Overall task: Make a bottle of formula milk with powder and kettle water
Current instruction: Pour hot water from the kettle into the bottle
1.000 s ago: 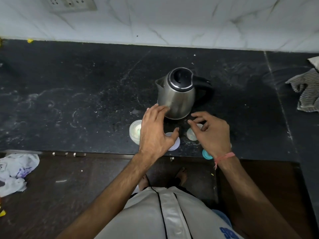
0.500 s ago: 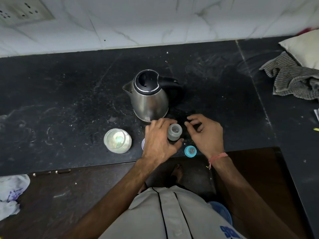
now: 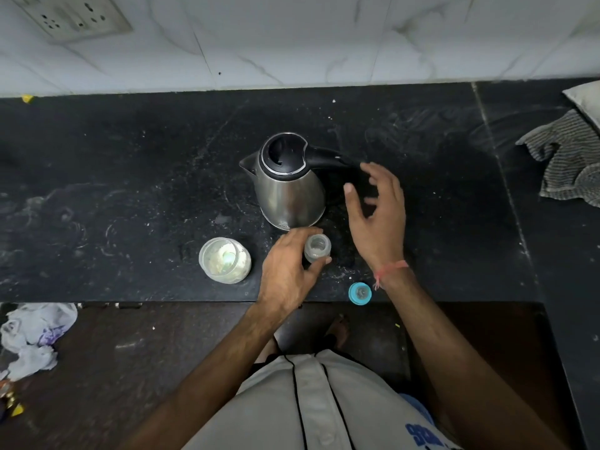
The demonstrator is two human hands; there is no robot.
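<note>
Left hand wraps its thumb and fingers around the small clear bottle, which stands upright and uncapped on the black counter, just in front of the steel kettle. Right hand hovers with fingers spread and empty, beside the kettle's black handle but not touching it. An open jar of powder sits left of the bottle, and a blue teat cap lies near the counter's front edge.

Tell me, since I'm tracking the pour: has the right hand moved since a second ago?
Yes. The right hand has left the bottle and risen beside the kettle, open near its handle.
</note>
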